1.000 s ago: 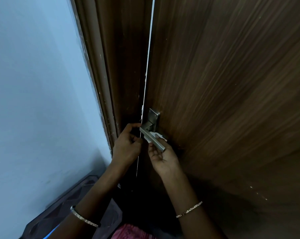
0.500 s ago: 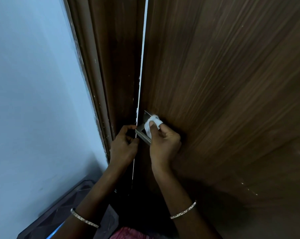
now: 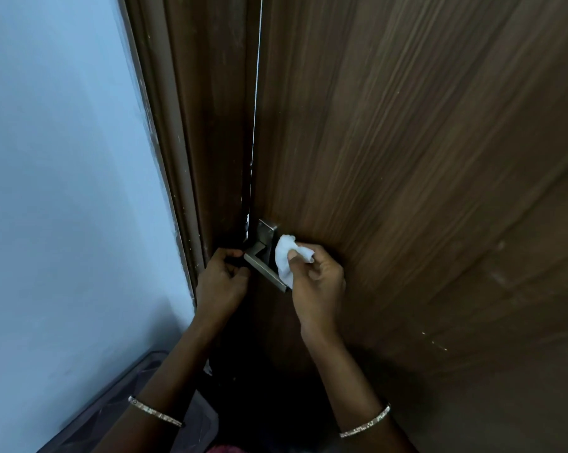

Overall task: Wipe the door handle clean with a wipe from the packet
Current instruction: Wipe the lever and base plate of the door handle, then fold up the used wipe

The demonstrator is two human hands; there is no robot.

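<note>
A steel lever door handle [image 3: 263, 268] with a square back plate is fixed on the brown wooden door [image 3: 406, 158], close to its left edge. My right hand [image 3: 318, 282] pinches a crumpled white wipe [image 3: 285, 256] and presses it against the right end of the lever. My left hand [image 3: 222, 282] is curled around the door's edge beside the handle's left end, fingers closed on it. The packet is not in view.
The brown door frame [image 3: 194, 142] stands left of the door, with a thin bright gap between them. A pale blue wall [image 3: 63, 191] fills the left side. A dark patterned mat [image 3: 112, 410] lies on the floor at the bottom left.
My right hand turned over and came from under the lever to its top, then slid the wipe right along the lever to its end. The left hand stayed at the door edge.
</note>
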